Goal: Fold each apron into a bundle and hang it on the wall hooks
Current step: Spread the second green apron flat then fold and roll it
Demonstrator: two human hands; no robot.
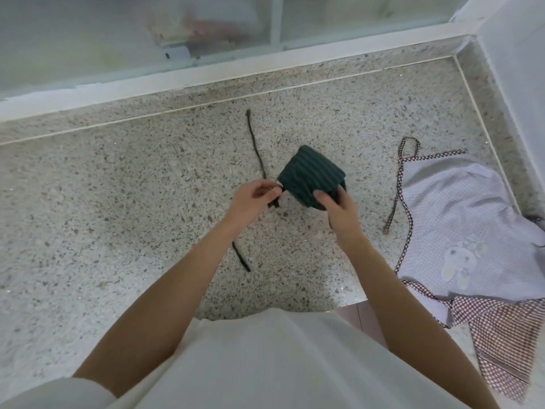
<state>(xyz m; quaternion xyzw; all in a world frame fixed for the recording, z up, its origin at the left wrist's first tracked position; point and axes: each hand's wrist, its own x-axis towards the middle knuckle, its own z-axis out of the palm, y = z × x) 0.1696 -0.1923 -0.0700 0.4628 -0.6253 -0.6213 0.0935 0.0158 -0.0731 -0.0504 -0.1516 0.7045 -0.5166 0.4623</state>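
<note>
Bundle [311, 180]: dark green striped apron, rolled tight, held above the middle of the speckled counter [118, 216].
Strap [256, 149]: thin, dark, trailing far and near across the counter left of the bundle.
Right hand [339, 206]: wrapped around the bundle's near right side.
Left hand [255, 196]: fingertips pinched, apparently on the strap beside the bundle.
Second apron [460, 219]: lilac check, lying spread at right.

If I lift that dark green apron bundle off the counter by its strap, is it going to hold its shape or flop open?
The green bundle looks rolled tight, so it probably holds while the right hand grips it. It is soft cloth, likely light. The strap trails loose across the counter, pinched by the left hand; untied, the roll may unwind.
</note>
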